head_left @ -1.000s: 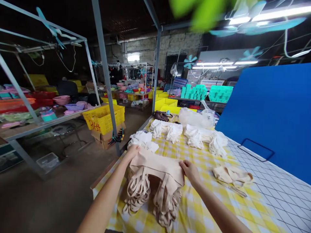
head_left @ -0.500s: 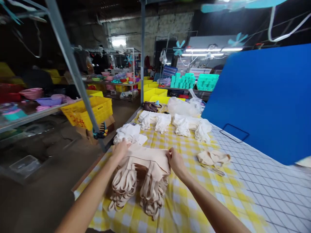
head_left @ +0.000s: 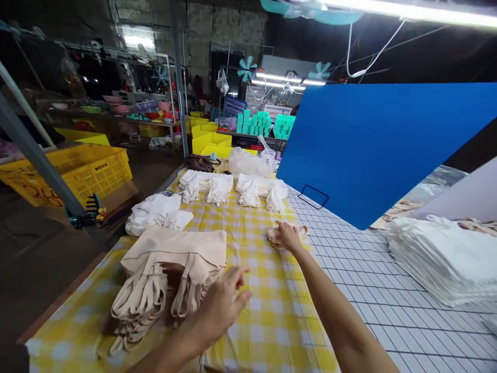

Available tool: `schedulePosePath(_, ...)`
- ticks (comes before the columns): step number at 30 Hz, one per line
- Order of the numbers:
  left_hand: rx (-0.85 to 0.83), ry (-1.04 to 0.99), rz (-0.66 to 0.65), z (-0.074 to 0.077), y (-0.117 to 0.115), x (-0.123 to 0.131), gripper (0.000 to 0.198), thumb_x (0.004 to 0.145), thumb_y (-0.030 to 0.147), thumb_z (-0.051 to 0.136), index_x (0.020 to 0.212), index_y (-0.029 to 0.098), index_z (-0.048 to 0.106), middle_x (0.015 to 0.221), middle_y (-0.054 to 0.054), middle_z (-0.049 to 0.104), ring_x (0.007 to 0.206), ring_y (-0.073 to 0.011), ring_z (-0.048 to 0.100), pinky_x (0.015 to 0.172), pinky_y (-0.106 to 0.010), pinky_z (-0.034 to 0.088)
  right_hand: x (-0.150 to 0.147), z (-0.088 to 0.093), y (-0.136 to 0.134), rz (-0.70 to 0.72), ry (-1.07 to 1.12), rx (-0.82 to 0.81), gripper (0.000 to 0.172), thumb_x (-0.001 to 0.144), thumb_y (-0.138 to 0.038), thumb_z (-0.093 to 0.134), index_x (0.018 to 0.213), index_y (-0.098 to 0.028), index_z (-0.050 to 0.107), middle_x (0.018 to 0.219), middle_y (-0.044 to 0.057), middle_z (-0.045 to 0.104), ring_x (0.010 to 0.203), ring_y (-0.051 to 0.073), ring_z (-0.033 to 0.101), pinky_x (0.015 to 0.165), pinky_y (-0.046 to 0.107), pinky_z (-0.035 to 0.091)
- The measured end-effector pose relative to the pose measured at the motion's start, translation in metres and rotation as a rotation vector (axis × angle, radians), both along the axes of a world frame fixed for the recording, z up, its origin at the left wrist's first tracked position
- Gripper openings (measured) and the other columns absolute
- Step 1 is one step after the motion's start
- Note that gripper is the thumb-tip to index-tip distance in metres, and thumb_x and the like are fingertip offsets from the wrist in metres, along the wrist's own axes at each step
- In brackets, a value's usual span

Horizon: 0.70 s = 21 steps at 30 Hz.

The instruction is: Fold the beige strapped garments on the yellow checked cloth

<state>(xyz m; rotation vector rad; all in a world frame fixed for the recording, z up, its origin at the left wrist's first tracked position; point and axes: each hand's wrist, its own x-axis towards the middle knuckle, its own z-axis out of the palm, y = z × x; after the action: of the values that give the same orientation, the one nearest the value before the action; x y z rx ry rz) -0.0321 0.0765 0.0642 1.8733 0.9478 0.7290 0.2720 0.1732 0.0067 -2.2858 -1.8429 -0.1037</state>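
Left hand (head_left: pixel 225 305): open, fingers spread, palm down, above the yellow checked cloth (head_left: pixel 267 321) just right of the beige tote bag stack (head_left: pixel 174 251). Fingertips are near the stack's right edge; can't tell if they touch it.

Right hand (head_left: pixel 288 236): arm stretched out, hand laid on a small folded beige piece (head_left: pixel 273 237) where the cloth meets the white grid surface (head_left: pixel 349 259). Fingers are curled over it; can't tell if it's actually pinched or just covered.

The beige stack sits on the cloth's near-left part, bodies squared up, straps hanging toward the near edge.

Rest:
- crumpled white bundle (head_left: pixel 157 215) just beyond the beige stack, at the left edge
- two rows of white bags (head_left: pixel 207 186) (head_left: pixel 262 191) side by side at the far end, with a clear plastic bag (head_left: pixel 248 163) behind them
- brown handbag (head_left: pixel 201 163) at the far-left corner
- blue board (head_left: pixel 373 145) standing tilted on the grid surface
- tall white stack (head_left: pixel 446 259) at the right edge
- yellow crate (head_left: pixel 89 171) on the floor, off to the left
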Motion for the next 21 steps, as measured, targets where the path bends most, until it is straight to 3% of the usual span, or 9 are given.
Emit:
schedulePosePath(1, -0.133, -0.062, -0.073, -0.011, -0.005, 0.018, 0.028, 0.075, 0.031, 0.055, 0.102, 0.028, 0.06, 0.084, -0.003, 0.061, 0.073, -0.0176, 0.057, 0.067, -0.028, 0.045, 0.0, 0.002, 0.0, 0.037, -0.005, -0.011, 0.026, 0.079, -0.013, 0.045, 0.1, -0.018, 0.06, 0.095, 0.009, 0.063, 0.093, 0.022, 0.053, 0.085, 0.034, 0.031)
schedulePosePath(3, -0.393, -0.183, -0.1, -0.033, -0.007, 0.048, 0.026, 0.072, 0.031, 0.059, 0.096, 0.021, 0.06, 0.077, -0.004, 0.059, 0.073, -0.0167, 0.057, 0.066, -0.027, 0.045, -0.006, 0.004, -0.009, 0.097, -0.014, -0.007, 0.021, 0.082, -0.011, 0.041, 0.083, -0.016, 0.062, 0.084, 0.009, 0.063, 0.082, 0.02, 0.054, 0.085, 0.032, 0.03)
schedulePosePath(5, -0.665, -0.32, -0.019, -0.054, 0.0, 0.069, 0.03, 0.071, 0.036, 0.062, 0.094, 0.017, 0.056, 0.077, -0.003, 0.057, 0.07, -0.0145, 0.058, 0.067, -0.026, 0.045, -0.016, 0.004, -0.025, 0.145, -0.022, 0.023, 0.025, 0.085, -0.012, 0.037, 0.081, -0.016, 0.061, 0.086, 0.009, 0.062, 0.084, 0.019, 0.053, 0.084, 0.03, 0.03)
schedulePosePath(7, -0.826, -0.427, 0.106, -0.069, 0.01, 0.085, 0.034, 0.071, 0.038, 0.063, 0.094, 0.016, 0.053, 0.08, -0.003, 0.056, 0.07, -0.0119, 0.058, 0.07, -0.024, 0.045, -0.024, 0.002, -0.04, 0.168, -0.029, 0.052, 0.026, 0.088, -0.014, 0.035, 0.087, -0.018, 0.06, 0.092, 0.008, 0.061, 0.088, 0.019, 0.052, 0.084, 0.029, 0.03)
schedulePosePath(10, -0.88, -0.469, 0.226, -0.081, 0.019, 0.101, 0.031, 0.071, 0.035, 0.064, 0.092, 0.017, 0.051, 0.08, -0.001, 0.054, 0.069, -0.0092, 0.057, 0.07, -0.021, 0.044, -0.018, 0.001, -0.045, 0.103, -0.034, 0.092, 0.027, 0.089, -0.014, 0.033, 0.097, -0.018, 0.058, 0.101, 0.011, 0.059, 0.094, 0.022, 0.051, 0.08, 0.03, 0.031)
schedulePosePath(14, -0.852, -0.492, 0.206, -0.081, 0.018, 0.111, 0.031, 0.07, 0.033, 0.066, 0.093, 0.018, 0.051, 0.08, -0.001, 0.053, 0.069, -0.0098, 0.058, 0.071, -0.023, 0.045, 0.012, 0.001, -0.017, -0.028, -0.021, 0.129, 0.026, 0.087, -0.019, 0.039, 0.105, -0.01, 0.056, 0.107, 0.018, 0.058, 0.095, 0.026, 0.051, 0.073, 0.032, 0.033)
schedulePosePath(18, -0.874, -0.508, 0.206, -0.081, 0.015, 0.111, 0.034, 0.068, 0.036, 0.068, 0.091, 0.017, 0.052, 0.082, -0.002, 0.054, 0.07, -0.0102, 0.058, 0.073, -0.023, 0.045, 0.022, -0.005, 0.001, 0.054, -0.004, 0.118, 0.011, 0.08, -0.018, 0.051, 0.081, -0.014, 0.061, 0.09, 0.01, 0.065, 0.081, 0.02, 0.056, 0.07, 0.027, 0.035)
schedulePosePath(21, -0.944, -0.564, 0.22, -0.08, 0.019, 0.11, 0.038, 0.07, 0.044, 0.066, 0.091, 0.017, 0.051, 0.088, -0.004, 0.053, 0.074, -0.0114, 0.058, 0.075, -0.024, 0.045, 0.005, -0.016, -0.013, 0.132, -0.005, 0.147, 0.019, 0.083, -0.012, 0.043, 0.074, -0.016, 0.06, 0.075, 0.005, 0.064, 0.072, 0.016, 0.055, 0.077, 0.027, 0.034)
